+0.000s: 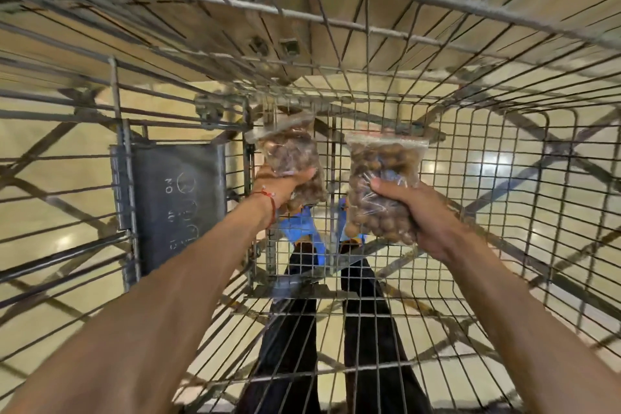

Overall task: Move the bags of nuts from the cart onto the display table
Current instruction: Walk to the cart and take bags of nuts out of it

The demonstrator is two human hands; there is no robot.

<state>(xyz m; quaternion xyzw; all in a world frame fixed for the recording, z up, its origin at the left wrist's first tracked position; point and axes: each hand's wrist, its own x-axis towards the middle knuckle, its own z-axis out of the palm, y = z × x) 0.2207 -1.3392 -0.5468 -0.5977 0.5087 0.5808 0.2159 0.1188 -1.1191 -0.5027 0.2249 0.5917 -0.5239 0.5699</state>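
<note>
Head view, both hands (285,186) (408,208) gripping nut bags (289,151) (379,178) inside cart (504,151)

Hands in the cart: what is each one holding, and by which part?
The left hand grips the left bag of nuts round its lower half; the right hand grips the right bag by its lower right side.

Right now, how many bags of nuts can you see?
2. The first bag is in the left hand, the second bag in the right hand, both gripped inside the wire cart. Another may be hidden behind them.
</note>
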